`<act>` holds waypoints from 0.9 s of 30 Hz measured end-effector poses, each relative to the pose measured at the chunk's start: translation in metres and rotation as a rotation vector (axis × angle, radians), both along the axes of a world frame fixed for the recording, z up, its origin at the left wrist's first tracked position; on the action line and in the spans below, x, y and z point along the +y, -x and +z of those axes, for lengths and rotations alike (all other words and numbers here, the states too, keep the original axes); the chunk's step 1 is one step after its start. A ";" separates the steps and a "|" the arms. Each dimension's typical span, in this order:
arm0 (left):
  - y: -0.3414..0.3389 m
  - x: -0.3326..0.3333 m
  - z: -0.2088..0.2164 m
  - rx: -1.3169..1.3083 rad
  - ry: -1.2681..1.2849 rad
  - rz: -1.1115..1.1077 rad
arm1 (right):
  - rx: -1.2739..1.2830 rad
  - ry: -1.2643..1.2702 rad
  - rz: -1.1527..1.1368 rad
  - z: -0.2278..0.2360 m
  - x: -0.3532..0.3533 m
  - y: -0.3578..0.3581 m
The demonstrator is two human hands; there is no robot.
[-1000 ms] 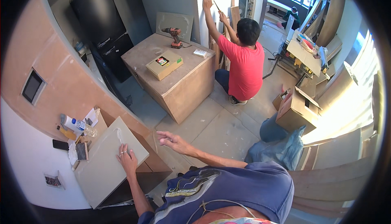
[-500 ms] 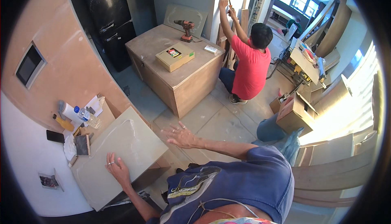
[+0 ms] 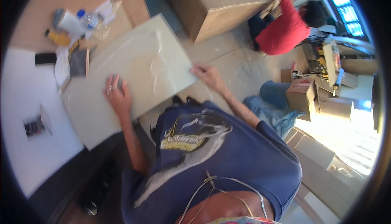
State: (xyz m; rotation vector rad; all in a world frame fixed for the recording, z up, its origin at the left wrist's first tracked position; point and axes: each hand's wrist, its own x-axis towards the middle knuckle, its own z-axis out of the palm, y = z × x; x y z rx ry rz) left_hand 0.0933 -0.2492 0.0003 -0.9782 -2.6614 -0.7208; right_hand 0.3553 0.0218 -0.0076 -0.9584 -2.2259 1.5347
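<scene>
A large pale board (image 3: pixel 126 65) with a glossy, smeared surface lies before me at a slant. My left hand (image 3: pixel 117 95) rests on its top with fingers spread, a ring showing on one of them. At the board's right corner, my right hand (image 3: pixel 209 77) pinches the edge between thumb and fingers. Beyond the left hand, a dark rectangular block (image 3: pixel 80 63) with a light wooden edge sits near the board's left side. Close to it is a crumpled white plastic bag (image 3: pixel 62 67).
Behind the board stand a clear water bottle (image 3: pixel 93 24) and a yellow bottle (image 3: pixel 58 38). A wooden chest (image 3: pixel 228 14) is at the far side. A person in a red shirt (image 3: pixel 283 32) crouches at the far right, near a cardboard box (image 3: pixel 302 96) and a blue bin (image 3: pixel 273 92).
My right hand has come down from the air onto the board's right corner and closed on it. The left hand stays on the board. The whole view has tilted and shifted.
</scene>
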 end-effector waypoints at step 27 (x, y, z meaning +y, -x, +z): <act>0.018 -0.007 0.012 -0.083 -0.138 -0.023 | 0.013 0.606 0.131 -0.004 -0.048 -0.033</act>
